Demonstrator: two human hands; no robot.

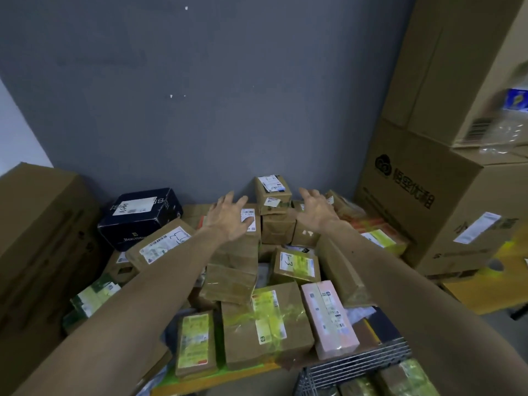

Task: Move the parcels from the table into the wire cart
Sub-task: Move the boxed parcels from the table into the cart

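A heap of taped brown cardboard parcels (265, 324) covers the table against the grey wall. A small brown box with white labels (273, 192) stands on top at the back. My left hand (230, 217) hovers over the parcels just left of it, fingers spread and empty. My right hand (315, 208) is stretched out just right of that box, also spread, holding nothing. A pink parcel (328, 318) lies near the front right. The wire cart (354, 364) shows at the bottom right, with parcels inside it.
A dark blue box (140, 218) sits at the back left of the heap. Large cartons (428, 195) are stacked at the right and another large carton (37, 238) stands at the left. The table's yellow front edge (217, 380) runs below the parcels.
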